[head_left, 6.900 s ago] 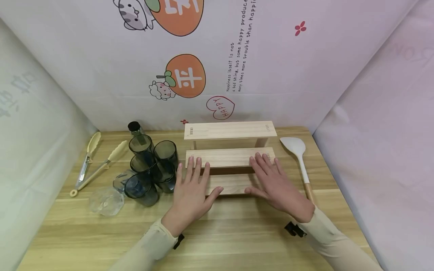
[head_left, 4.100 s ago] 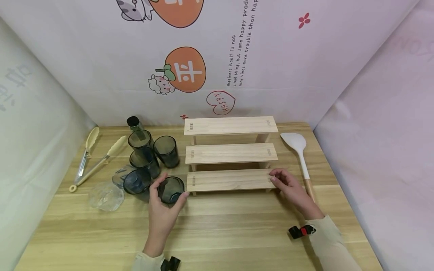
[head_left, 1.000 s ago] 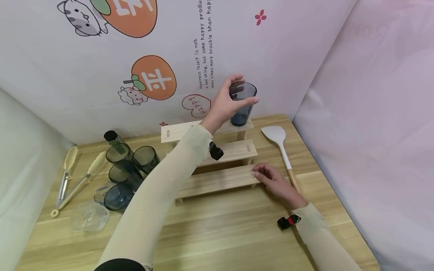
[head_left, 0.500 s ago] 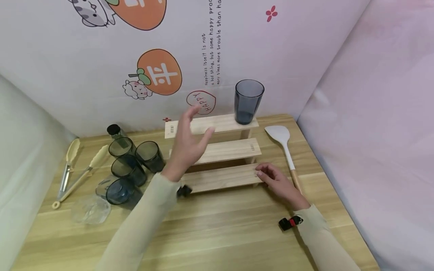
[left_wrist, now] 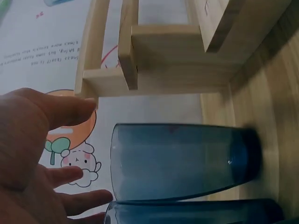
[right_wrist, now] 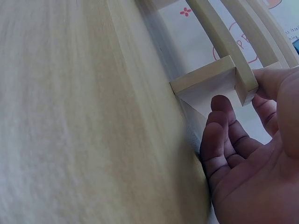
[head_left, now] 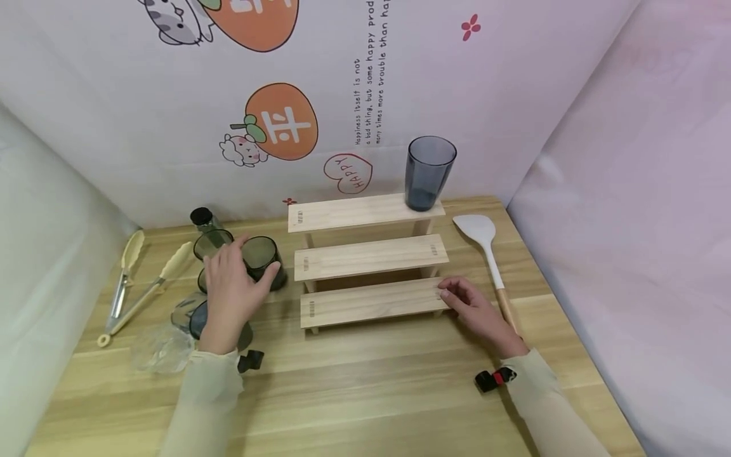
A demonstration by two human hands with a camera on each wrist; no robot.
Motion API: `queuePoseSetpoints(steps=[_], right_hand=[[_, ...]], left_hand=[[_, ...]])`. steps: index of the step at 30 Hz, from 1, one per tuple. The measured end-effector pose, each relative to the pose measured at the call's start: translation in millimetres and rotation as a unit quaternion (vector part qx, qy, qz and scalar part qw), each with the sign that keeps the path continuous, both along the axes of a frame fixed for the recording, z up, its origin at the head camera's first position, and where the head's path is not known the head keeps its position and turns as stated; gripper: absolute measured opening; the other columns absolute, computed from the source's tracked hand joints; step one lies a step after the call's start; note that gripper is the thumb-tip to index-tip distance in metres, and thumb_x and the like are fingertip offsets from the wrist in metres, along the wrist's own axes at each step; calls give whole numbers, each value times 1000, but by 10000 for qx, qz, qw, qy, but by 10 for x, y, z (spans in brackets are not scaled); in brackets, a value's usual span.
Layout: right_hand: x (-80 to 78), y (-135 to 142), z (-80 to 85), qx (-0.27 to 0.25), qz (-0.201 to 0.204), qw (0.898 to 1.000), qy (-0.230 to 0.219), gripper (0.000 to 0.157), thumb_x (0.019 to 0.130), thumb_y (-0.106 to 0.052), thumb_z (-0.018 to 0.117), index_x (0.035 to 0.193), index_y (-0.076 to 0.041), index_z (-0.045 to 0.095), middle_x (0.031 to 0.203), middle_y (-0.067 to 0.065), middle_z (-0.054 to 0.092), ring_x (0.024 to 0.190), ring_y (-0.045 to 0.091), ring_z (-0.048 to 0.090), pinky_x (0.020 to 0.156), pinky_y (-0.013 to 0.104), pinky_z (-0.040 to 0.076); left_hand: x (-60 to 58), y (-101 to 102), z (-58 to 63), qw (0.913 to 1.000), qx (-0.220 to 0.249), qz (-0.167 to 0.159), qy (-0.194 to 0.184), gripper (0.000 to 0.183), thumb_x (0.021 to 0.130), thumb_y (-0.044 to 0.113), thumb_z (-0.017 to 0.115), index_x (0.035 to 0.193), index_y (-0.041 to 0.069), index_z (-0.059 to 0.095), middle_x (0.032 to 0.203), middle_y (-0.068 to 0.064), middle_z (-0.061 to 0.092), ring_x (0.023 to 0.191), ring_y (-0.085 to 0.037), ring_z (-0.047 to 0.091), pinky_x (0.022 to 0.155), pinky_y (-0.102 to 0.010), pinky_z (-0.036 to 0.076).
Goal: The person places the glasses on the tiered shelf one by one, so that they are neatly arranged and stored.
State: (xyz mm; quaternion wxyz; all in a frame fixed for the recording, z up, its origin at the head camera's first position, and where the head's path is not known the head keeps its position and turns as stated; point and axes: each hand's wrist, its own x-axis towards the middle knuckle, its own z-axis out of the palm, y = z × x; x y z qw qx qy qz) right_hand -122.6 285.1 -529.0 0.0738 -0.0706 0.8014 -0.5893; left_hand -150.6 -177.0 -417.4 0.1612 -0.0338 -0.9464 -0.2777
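Observation:
My left hand (head_left: 231, 298) reaches over the cluster of dark drinking glasses, thumb and fingers spread around the upper part of one glass (head_left: 261, 252). In the left wrist view, that hand's fingers stand apart near the rim of an upright bluish glass (left_wrist: 177, 161), a second glass (left_wrist: 201, 212) beside it. My right hand (head_left: 478, 317) pinches the right end of the lowest board of a three-tier wooden rack (head_left: 371, 257). The right wrist view shows its thumb at that board end (right_wrist: 246, 86), other fingers curled below. Another glass (head_left: 429, 174) stands upright on the top tier's right end.
Left of the glasses lie tongs (head_left: 118, 295) and a clear faceted glass piece (head_left: 162, 349). A black-capped bottle (head_left: 202, 219) stands behind the glasses. A white spatula (head_left: 480, 230) with a wooden handle lies right of the rack, and a printed cloth wall (head_left: 388, 82) rises behind.
My left hand carried one glass to the top tier's right end, let go and came back left to the remaining glasses. My right hand moved onto the lowest board's end and stays there.

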Motion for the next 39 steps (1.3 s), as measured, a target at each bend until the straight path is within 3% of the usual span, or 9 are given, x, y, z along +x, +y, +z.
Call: queuePoseSetpoints(steps=[7,13,16,22,31,34,39], right_hand=[[1,3,-11,87,-10,10000,35,29,106,-31,56,126,-10,58,110,14,59,92,26,56,75,35,51],[-1,-2,-14,132,-14,9999,83,30,107,-30,56,127,-8,57,110,13,59,92,26,56,75,35,50],[-2,-4,-9,117,-55,9999,60,29,107,-29,56,126,-7,57,110,14,59,93,25,56,75,35,50],[-6,-13,-7,134,-90,9999,-8,30,107,-30,56,126,-7,57,112,15,59,96,25,55,77,34,49],[5,-9,-25,134,-124,9998,68,28,107,-31,55,126,-11,57,114,12,59,96,26,56,76,33,51],[2,-9,-43,139,-99,9997,158,27,107,-29,55,126,-9,58,113,13,60,96,24,56,76,33,51],[-11,-16,-58,181,-88,9995,258,28,107,-27,54,126,-7,58,114,14,60,96,23,57,75,33,51]], left_hand=[[-126,-30,51,9967,-390,141,-701,79,94,43,71,152,1,37,146,-29,44,138,-51,30,114,-63,-12],[-90,-19,45,9955,-574,166,-729,74,93,44,72,146,0,45,137,-29,48,130,-52,34,113,-63,-14],[9,20,43,9949,-705,104,-711,74,92,45,72,144,-1,46,132,-29,50,125,-52,36,112,-66,-8],[331,163,66,9926,-955,141,-738,75,92,42,71,143,-7,46,125,-32,52,119,-51,37,99,-67,12],[702,235,86,9930,-965,-53,-683,76,93,37,70,146,-9,42,127,-32,53,118,-50,38,88,-65,20],[793,246,71,9950,-635,-202,-747,80,95,39,68,151,-9,36,135,-33,49,123,-51,37,91,-64,23],[875,277,-8,9950,593,-381,-714,99,95,42,70,160,-2,11,154,-31,30,139,-51,24,106,-67,19]])
